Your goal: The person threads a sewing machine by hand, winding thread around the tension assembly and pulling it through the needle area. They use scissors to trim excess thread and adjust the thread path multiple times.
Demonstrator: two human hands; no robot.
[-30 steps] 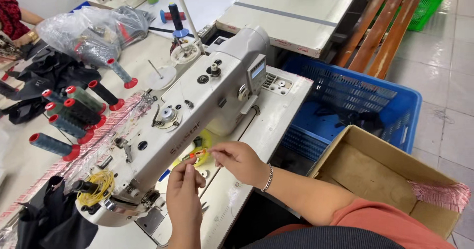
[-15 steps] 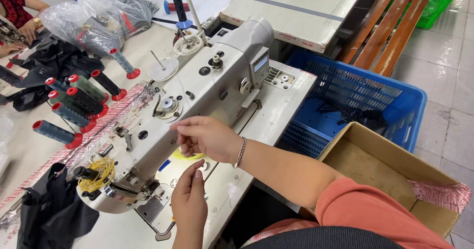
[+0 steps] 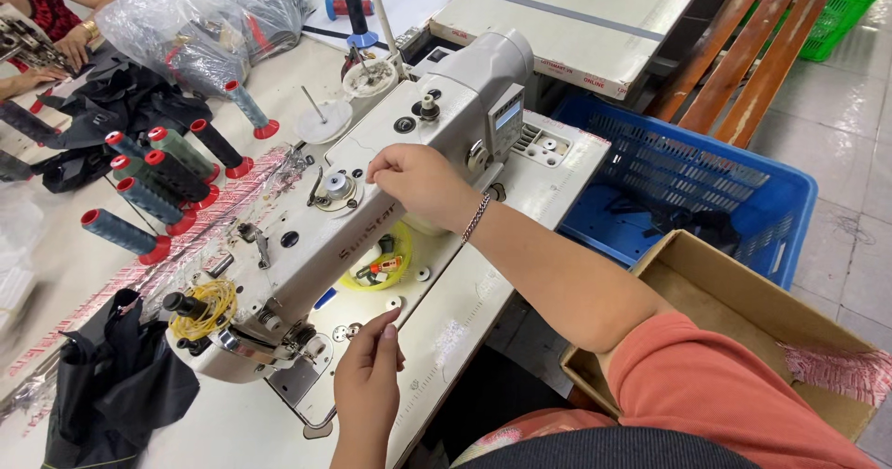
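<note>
My right hand (image 3: 418, 179) rests on top of the sewing machine (image 3: 372, 209), a smooth off-white metal body lying slantwise across the worktop (image 3: 548, 176); the fingers are curled and pinched together just beside the round chrome tension dial (image 3: 333, 188), though I cannot tell whether a thread sits between them. A beaded bracelet (image 3: 475, 219) circles that wrist. My left hand (image 3: 368, 387) hovers near the front edge of the worktop by the needle end, fingers loosely extended and gripping nothing, fingertips close to small round bobbins (image 3: 394, 303). Under the machine's arm lies a yellow coil of tape (image 3: 395, 260). A tangle of yellow thread (image 3: 212, 303) clings to the machine's left end. Beyond the machine, dark thread cones (image 3: 158, 176) with red bases lean near the far edge. A ribbed blue plastic crate (image 3: 688, 185) sits off the right edge, a brown cardboard box (image 3: 743, 311) beside it
</note>
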